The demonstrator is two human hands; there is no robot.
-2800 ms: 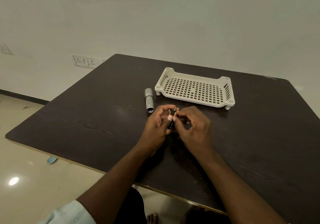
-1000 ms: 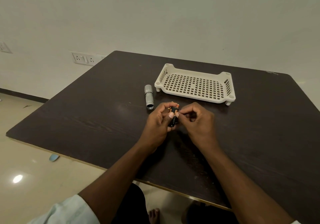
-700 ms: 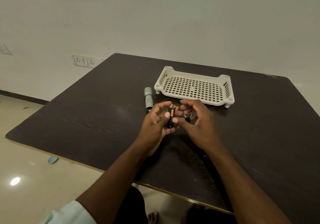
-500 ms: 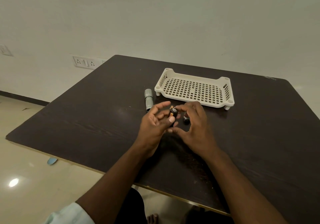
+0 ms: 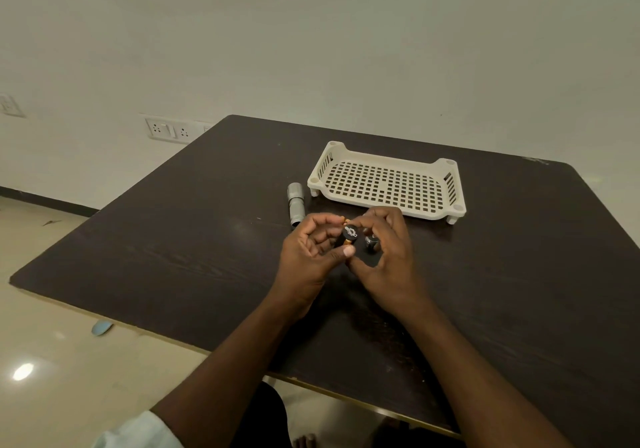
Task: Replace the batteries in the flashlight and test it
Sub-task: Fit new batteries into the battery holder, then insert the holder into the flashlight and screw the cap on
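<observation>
Over the dark table (image 5: 173, 240), my left hand (image 5: 308, 257) grips a small black battery holder (image 5: 349, 234) between thumb and fingers. Orange battery ends show at its top, and its metal contact faces me. My right hand (image 5: 388, 257) curls around from the right, its fingertips pinching the holder's upper end. A small silver and black tail cap (image 5: 372, 241) sits inside the curve of my right hand; I cannot tell whether it lies on the table. The grey flashlight body (image 5: 295, 205) lies on the table, left of and beyond my hands, its open end toward me.
A cream perforated plastic tray (image 5: 388, 184) stands just beyond my hands with nothing in it. Wall sockets (image 5: 169, 130) sit behind the table's far left corner. The table's near edge runs under my forearms.
The battery holder has tipped from upright so that its end faces me. My right hand briefly opened off it, then closed back onto its top. The tail cap has come into view.
</observation>
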